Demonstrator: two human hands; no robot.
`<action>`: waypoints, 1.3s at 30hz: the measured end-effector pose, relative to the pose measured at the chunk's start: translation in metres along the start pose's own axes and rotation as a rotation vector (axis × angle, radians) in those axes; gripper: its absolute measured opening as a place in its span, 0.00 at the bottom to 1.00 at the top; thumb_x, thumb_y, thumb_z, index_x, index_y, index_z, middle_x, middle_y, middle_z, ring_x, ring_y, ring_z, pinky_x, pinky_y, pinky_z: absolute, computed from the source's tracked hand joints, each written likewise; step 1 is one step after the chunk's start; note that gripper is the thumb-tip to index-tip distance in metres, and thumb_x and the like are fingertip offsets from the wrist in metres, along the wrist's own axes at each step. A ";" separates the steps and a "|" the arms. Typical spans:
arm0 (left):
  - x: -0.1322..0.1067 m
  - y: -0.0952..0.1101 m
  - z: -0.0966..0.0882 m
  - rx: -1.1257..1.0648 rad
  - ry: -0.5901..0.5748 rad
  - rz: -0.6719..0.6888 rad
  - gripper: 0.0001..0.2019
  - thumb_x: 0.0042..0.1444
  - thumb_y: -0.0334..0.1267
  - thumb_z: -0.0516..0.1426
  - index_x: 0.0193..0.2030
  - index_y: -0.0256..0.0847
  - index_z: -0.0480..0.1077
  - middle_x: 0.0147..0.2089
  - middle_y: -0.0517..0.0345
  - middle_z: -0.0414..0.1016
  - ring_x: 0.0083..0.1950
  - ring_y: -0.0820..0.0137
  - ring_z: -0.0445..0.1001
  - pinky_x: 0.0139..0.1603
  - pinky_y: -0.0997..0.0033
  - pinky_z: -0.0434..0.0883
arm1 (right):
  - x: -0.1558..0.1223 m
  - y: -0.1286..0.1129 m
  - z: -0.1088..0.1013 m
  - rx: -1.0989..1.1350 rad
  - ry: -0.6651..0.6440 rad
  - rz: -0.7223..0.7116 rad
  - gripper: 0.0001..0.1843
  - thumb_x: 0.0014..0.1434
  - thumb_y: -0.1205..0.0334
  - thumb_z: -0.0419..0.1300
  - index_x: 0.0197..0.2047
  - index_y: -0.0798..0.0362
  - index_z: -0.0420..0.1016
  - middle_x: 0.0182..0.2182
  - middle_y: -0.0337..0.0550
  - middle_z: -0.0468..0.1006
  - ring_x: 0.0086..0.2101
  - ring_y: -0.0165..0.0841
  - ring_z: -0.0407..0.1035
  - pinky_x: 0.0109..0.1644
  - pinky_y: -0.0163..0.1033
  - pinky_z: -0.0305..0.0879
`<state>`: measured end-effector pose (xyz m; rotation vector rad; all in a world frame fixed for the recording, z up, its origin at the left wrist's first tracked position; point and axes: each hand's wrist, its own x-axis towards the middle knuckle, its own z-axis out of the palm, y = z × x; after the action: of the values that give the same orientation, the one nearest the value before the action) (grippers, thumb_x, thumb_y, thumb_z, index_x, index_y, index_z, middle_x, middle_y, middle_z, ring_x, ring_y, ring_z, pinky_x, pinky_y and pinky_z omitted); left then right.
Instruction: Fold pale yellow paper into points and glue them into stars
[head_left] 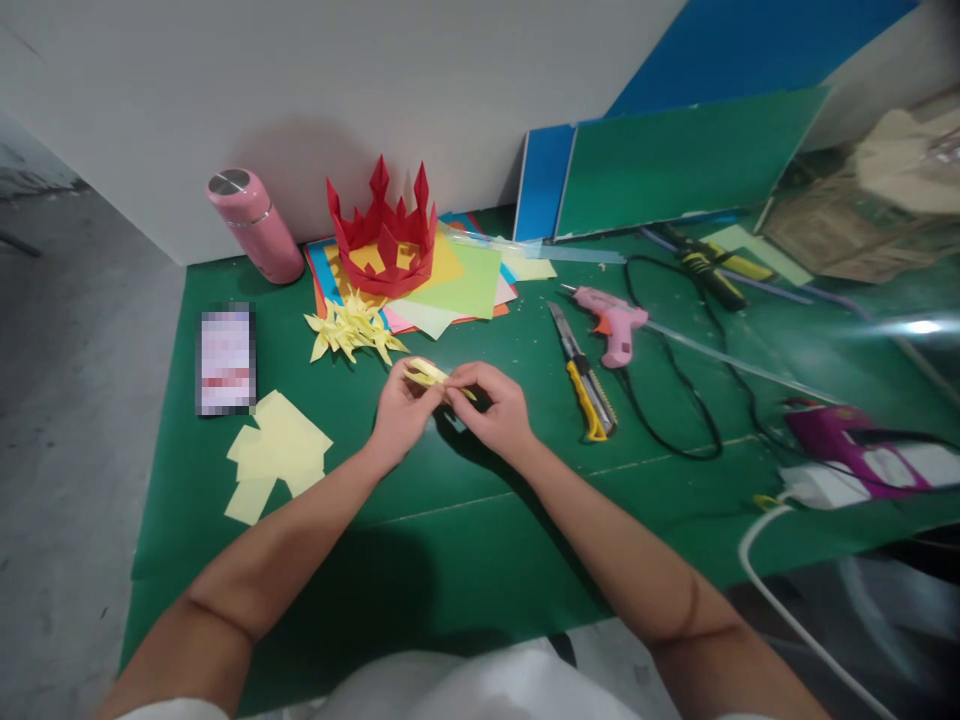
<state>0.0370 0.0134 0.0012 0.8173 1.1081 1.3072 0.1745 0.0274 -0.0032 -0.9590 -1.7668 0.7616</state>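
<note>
Between my two hands, above the middle of the green table, is a small piece of folded yellow paper [426,372]. My left hand [405,405] pinches its left side, and my right hand [491,402] grips its right end with thumb and fingertips. The fingers cover part of the paper, so its full shape is hidden. Just beyond my left hand lies a pile of pointed yellow folded-paper pieces [352,328]. Loose pale yellow paper pieces [277,445] are spread to the left of my left forearm. A red folded-paper crown [386,250] stands behind the pile on coloured sheets [480,280].
A pink bottle [259,228] and a phone [226,360] are at the left. Right of my hands lie a yellow utility knife [585,378], blade out, and a pink glue gun [611,322] with a black cord. Pliers [705,270] and a power strip [832,485] are farther right.
</note>
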 end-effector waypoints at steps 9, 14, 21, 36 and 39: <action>0.003 0.007 -0.002 -0.131 -0.021 -0.165 0.21 0.39 0.34 0.65 0.38 0.40 0.60 0.30 0.65 0.72 0.31 0.76 0.72 0.38 0.72 0.70 | 0.003 -0.001 -0.002 0.012 -0.026 -0.068 0.02 0.56 0.64 0.59 0.31 0.50 0.71 0.30 0.41 0.75 0.33 0.31 0.70 0.38 0.40 0.68; 0.005 0.011 -0.007 -0.162 -0.075 -0.230 0.24 0.36 0.35 0.68 0.38 0.39 0.61 0.29 0.65 0.73 0.30 0.76 0.73 0.36 0.73 0.71 | 0.002 0.000 -0.001 0.002 -0.008 -0.093 0.03 0.56 0.64 0.59 0.31 0.49 0.71 0.29 0.41 0.76 0.33 0.32 0.71 0.38 0.41 0.68; 0.006 0.013 -0.008 -0.192 -0.083 -0.244 0.27 0.35 0.40 0.71 0.39 0.39 0.63 0.32 0.62 0.75 0.32 0.75 0.75 0.38 0.71 0.73 | 0.004 -0.006 -0.007 0.001 -0.026 -0.068 0.06 0.59 0.59 0.57 0.32 0.48 0.73 0.31 0.42 0.77 0.35 0.33 0.72 0.41 0.42 0.68; 0.002 0.002 -0.003 0.085 -0.003 0.018 0.22 0.41 0.37 0.66 0.40 0.42 0.59 0.29 0.65 0.71 0.29 0.76 0.72 0.33 0.74 0.69 | 0.009 0.009 -0.004 0.600 -0.090 0.516 0.16 0.47 0.57 0.69 0.36 0.51 0.68 0.29 0.34 0.70 0.29 0.24 0.65 0.34 0.31 0.66; 0.004 0.000 -0.005 0.084 0.012 0.061 0.22 0.42 0.38 0.66 0.39 0.42 0.58 0.29 0.65 0.71 0.29 0.77 0.72 0.32 0.75 0.69 | 0.009 0.007 -0.005 0.611 -0.094 0.540 0.19 0.46 0.56 0.70 0.38 0.50 0.67 0.30 0.35 0.71 0.30 0.24 0.66 0.34 0.31 0.66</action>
<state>0.0322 0.0172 -0.0007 0.9125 1.1620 1.3246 0.1790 0.0395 -0.0033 -0.9797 -1.2157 1.5992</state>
